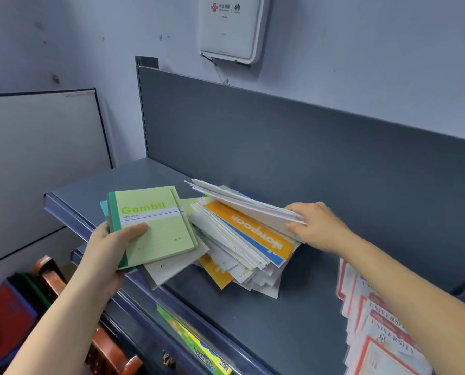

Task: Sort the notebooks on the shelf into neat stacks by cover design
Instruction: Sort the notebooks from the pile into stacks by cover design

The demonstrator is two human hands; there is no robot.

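Nearest us, red-bordered notebooks (382,336) fan across the shelf (320,280) at right, too blurred to count. Our left hand (109,247) grips one green Gambit notebook (158,226) with others stacked beneath. Our right hand (316,226) pinches a lifted sheaf (242,204) above the messy pile (239,253), where two orange covers (250,228) show.

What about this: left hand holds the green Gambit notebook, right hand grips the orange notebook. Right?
One slip. In the head view the right hand grips a bundle of white notebooks; the orange notebook lies under it, ungripped. The left hand does hold the green Gambit notebook.
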